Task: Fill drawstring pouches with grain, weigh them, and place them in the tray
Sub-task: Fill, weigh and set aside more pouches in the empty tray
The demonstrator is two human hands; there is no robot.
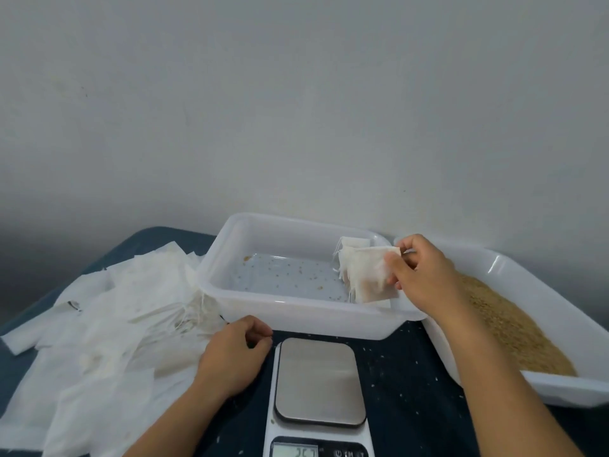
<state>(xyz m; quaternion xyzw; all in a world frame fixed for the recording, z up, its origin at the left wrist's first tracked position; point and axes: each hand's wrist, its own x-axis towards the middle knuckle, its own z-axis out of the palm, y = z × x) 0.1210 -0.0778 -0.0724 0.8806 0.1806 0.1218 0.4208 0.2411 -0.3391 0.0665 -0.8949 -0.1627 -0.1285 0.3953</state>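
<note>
My right hand [420, 272] pinches a filled white drawstring pouch [365, 273] over the right end of the white plastic tray [296, 310]. Another pouch [354, 241] lies in the tray's far right corner, behind the held one. Loose grains dot the tray floor. My left hand [235, 352] rests with curled fingers on the dark table just left of the scale [318, 380]; I see nothing in it. The steel scale plate is bare, and the display [295, 451] shows digits cut off at the frame edge.
A pile of flat white pouches [108, 324] covers the table's left side. A white tub of brown grain [514, 328] stands at the right, under my right forearm. Spilled grains speckle the dark tabletop [405, 374]. A grey wall rises behind.
</note>
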